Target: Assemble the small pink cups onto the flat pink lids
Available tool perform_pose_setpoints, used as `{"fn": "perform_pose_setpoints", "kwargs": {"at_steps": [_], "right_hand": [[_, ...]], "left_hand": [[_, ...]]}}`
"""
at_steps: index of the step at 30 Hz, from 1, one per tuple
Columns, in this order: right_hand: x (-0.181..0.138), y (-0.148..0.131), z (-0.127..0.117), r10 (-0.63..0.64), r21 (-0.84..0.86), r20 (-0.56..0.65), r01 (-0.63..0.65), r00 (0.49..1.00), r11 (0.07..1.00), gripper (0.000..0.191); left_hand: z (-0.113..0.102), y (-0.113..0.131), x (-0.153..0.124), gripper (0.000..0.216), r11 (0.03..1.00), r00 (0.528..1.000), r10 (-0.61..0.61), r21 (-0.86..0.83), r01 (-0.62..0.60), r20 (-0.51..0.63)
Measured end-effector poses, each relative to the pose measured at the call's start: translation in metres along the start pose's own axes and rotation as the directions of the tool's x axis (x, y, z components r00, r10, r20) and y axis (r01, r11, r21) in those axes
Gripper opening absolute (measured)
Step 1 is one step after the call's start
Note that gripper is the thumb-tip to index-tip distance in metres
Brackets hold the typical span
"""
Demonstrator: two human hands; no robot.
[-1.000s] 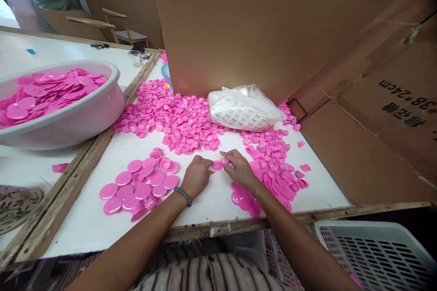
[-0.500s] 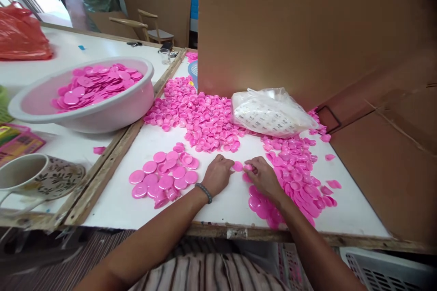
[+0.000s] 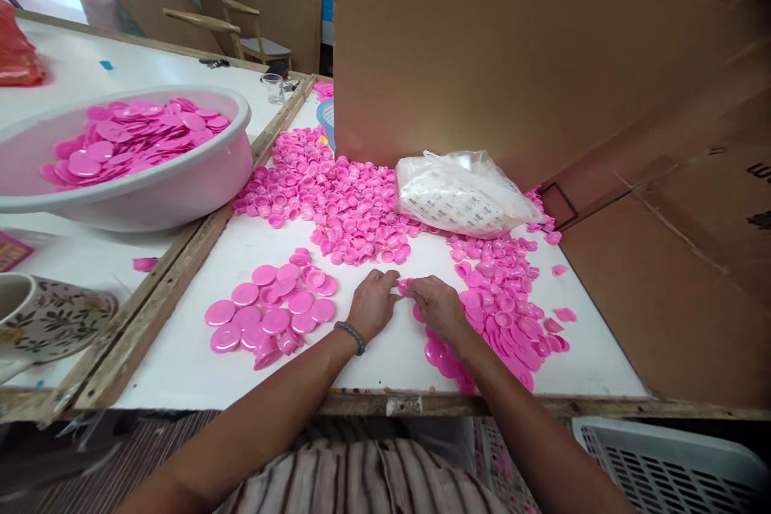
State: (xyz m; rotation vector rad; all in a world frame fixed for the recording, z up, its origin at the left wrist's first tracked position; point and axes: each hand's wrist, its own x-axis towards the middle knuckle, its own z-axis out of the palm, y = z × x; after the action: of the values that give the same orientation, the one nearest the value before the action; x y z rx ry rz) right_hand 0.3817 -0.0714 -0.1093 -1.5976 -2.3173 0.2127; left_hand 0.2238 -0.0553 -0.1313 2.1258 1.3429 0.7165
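My left hand (image 3: pixel 370 305) and my right hand (image 3: pixel 437 305) meet at the middle of the white table (image 3: pixel 181 361), fingers curled and pinched around a small pink plastic cap (image 3: pixel 402 286) between them. Left of my left hand lies a group of flat pink lids (image 3: pixel 271 313). Under and right of my right hand spreads a pile of pink lids and caps (image 3: pixel 506 313). Behind my hands sits a heap of small pink caps (image 3: pixel 337 201).
A clear plastic bag of white pieces (image 3: pixel 463 193) lies at the back. A white basin of pink lids (image 3: pixel 132 161) stands at the left, a patterned mug (image 3: pixel 54 317) nearer. Cardboard walls (image 3: pixel 482 40) close the back and right. A white crate (image 3: pixel 668 466) sits below right.
My hands have drawn closer together around the small pink cap; it showed between them before and is now mostly covered. The camera view shifted sideways.
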Motion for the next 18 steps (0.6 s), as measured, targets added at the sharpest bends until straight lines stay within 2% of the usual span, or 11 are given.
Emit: {"fn": "perform_pose_setpoints", "kwargs": {"at_steps": [4, 7, 10, 12, 13, 15, 17, 18], "right_hand": [[0.002, -0.002, 0.0, -0.051, -0.169, 0.058, 0.06, 0.997, 0.984, 0.022], [0.006, -0.001, 0.002, -0.076, -0.198, 0.06, 0.087, 0.995, 0.976, 0.022], [0.008, 0.001, 0.003, -0.045, -0.063, 0.041, 0.047, 0.998, 0.997, 0.022], [0.008, 0.001, 0.002, 0.064, 0.161, 0.024, -0.067, 0.998, 0.985, 0.02], [0.008, 0.0, 0.002, 0.149, 0.308, 0.035, -0.153, 0.988, 0.939, 0.019], [0.008, -0.005, 0.002, 0.323, 0.586, 0.118, -0.329, 0.939, 0.74, 0.017], [0.007, -0.01, 0.001, 0.408, 0.735, 0.243, -0.442, 0.88, 0.515, 0.021], [0.006, -0.013, 0.001, 0.415, 0.761, 0.283, -0.465, 0.865, 0.452, 0.026]], "left_hand": [[0.001, 0.0, 0.001, 0.031, 0.999, 0.999, -0.033, -0.024, 0.033, 0.001], [0.001, 0.001, 0.001, 0.032, 0.998, 0.999, -0.045, -0.043, 0.045, -0.008], [-0.001, 0.001, 0.0, 0.033, 0.996, 0.999, -0.04, -0.08, 0.039, -0.012], [-0.004, 0.0, -0.001, 0.031, 0.993, 0.999, -0.026, -0.118, 0.024, -0.019], [-0.006, -0.001, -0.002, 0.03, 0.989, 1.0, -0.022, -0.144, 0.019, -0.022], [-0.01, -0.004, -0.004, 0.028, 0.979, 0.999, -0.033, -0.201, 0.03, -0.013], [-0.013, -0.007, -0.005, 0.024, 0.963, 0.997, -0.07, -0.261, 0.075, 0.027], [-0.015, -0.008, -0.005, 0.021, 0.949, 0.994, -0.097, -0.295, 0.108, 0.051]]}}
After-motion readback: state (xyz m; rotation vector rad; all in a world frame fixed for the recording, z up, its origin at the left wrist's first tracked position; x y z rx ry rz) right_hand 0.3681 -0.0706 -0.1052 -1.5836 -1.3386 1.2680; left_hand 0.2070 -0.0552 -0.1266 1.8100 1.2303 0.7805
